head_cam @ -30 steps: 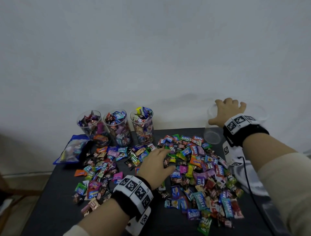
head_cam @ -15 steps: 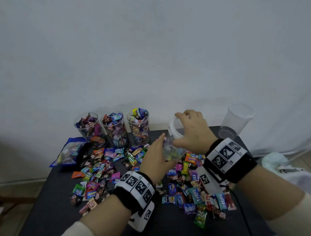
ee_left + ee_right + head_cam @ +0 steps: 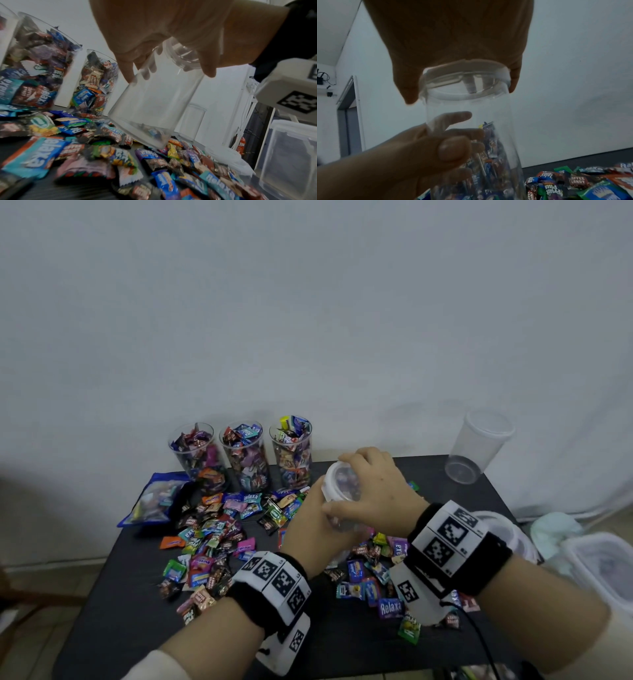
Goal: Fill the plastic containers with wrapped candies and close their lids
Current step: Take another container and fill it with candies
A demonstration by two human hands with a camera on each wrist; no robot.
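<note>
**Three tubs filled, fourth one just getting opened**

So, progress check: three filled containers [image 3: 244, 455] stand in a row at the back of the table [image 3: 113, 604], left of centre in the head view, packed to the brim but with no lids on that I can see. A big pile of wrapped candies [image 3: 219, 539] is spread across the middle, and another empty container [image 3: 479, 446] waits at the upper right. Lots left, I'd say.

In the centre of the frame both hands hold a clear container [image 3: 342, 491] above the pile. The left hand [image 3: 315, 529] wraps its fingers around the lower body, thumb in front. The right hand [image 3: 380, 487] caps the lid [image 3: 464, 75], fingers curled down over its rim. It looks empty inside.
</note>
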